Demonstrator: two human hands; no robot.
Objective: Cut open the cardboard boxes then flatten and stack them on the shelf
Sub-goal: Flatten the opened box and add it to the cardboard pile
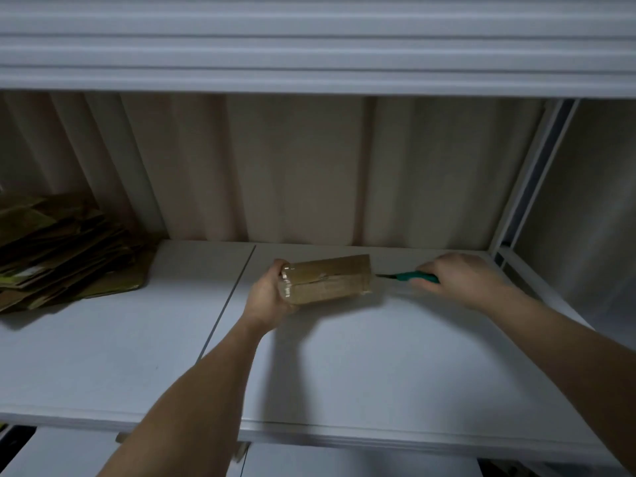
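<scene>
Box: small brown cardboard box [327, 279], taped shut, held just above the shelf [378, 356], between the two hands.
Left hand: left hand [270, 296] wrapped round the left end of the box, fingers curled tight on it.
Right hand: right hand [461, 280] closed round the green handle of a knife [409, 277].
Knife: blade tip right at the right end of the box, touching or just beside it; too small to tell which.
Step now: likely starting to cut the tape on the box.
How to do it well: hold the box still, keep the left fingers away from the blade line, push the tip in shallow, slide along the tape seam, cut away from the holding hand.
What could go wrong: slipping blade, box twisting in the grip.
Pile: flat cardboard stack [62, 253] on the shelf, well off to the left of the left hand; a good spot for this box once flat.
</scene>
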